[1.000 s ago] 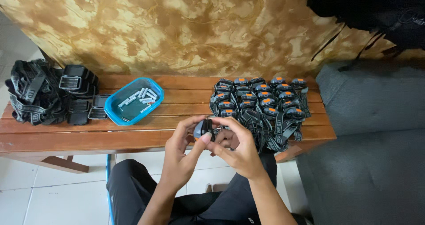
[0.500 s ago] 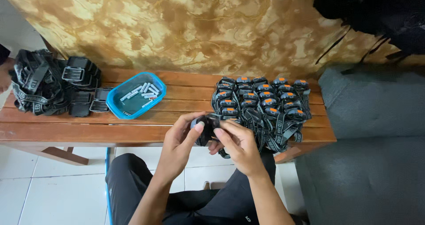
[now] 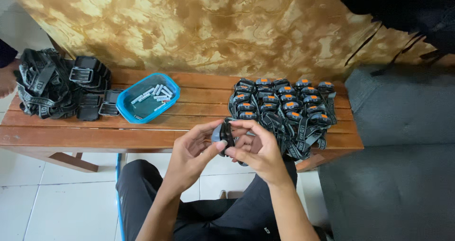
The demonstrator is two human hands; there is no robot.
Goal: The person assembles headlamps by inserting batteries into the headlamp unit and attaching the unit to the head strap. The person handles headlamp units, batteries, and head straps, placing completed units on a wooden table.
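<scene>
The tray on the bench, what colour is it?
Blue; the tray shows clearly in the head view.

Small headlamp point(image 3: 223, 136) I'm holding: black and grey body. Batch of headlamps point(image 3: 280, 109) at right: black casings, each with an orange button, grey straps with pale lettering. Surface point(image 3: 90, 136): reddish-brown slatted wood, warm and glossy. Tray point(image 3: 127, 109) left of centre: bright blue, holding pale grey-white batteries point(image 3: 155, 93). Far left, strap pile point(image 3: 41, 85): black and dark grey, with black casings point(image 3: 90, 82) beside it. Far wall point(image 3: 189, 27): marbled gold, tan and brown. Floor point(image 3: 57, 203): white tiles. My trousers point(image 3: 142, 193): black. Cushion point(image 3: 403, 174) at right: dark grey.
</scene>
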